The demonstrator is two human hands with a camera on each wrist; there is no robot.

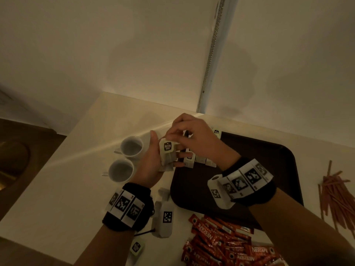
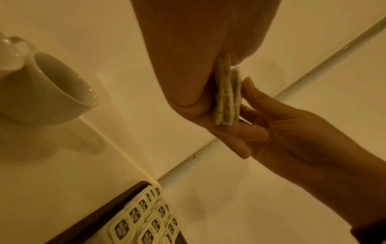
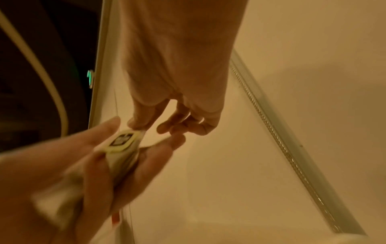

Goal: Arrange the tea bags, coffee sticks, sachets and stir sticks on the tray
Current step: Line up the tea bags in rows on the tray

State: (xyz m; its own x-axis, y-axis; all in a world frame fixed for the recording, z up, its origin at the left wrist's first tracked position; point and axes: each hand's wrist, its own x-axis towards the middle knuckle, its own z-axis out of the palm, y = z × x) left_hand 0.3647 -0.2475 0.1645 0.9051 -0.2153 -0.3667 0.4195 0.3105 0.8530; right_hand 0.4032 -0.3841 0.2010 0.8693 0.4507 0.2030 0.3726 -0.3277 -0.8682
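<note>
My left hand [image 1: 165, 151] grips a small stack of tea bags [image 1: 168, 156] with black-logo tags, just past the left rim of the dark tray [image 1: 269, 160]. From above, my right hand [image 1: 170, 136] pinches the top edge of the front tea bag [image 3: 122, 140]; the left wrist view shows the stack [image 2: 227, 95] edge-on against the left palm. A row of tea bags [image 1: 199, 160] stands along the tray's far left side [image 2: 146, 219]. Red coffee sticks [image 1: 221, 242] lie in a heap in front of the tray. Stir sticks [image 1: 334, 191] lie to its right.
Two white cups [image 1: 131, 148] [image 1: 121, 170] stand left of my left hand. A white marker block [image 1: 165, 214] lies by the tray's near left corner. One loose tea bag [image 1: 137, 246] lies near the table's front edge, another [image 1: 216, 132] at the tray's far rim.
</note>
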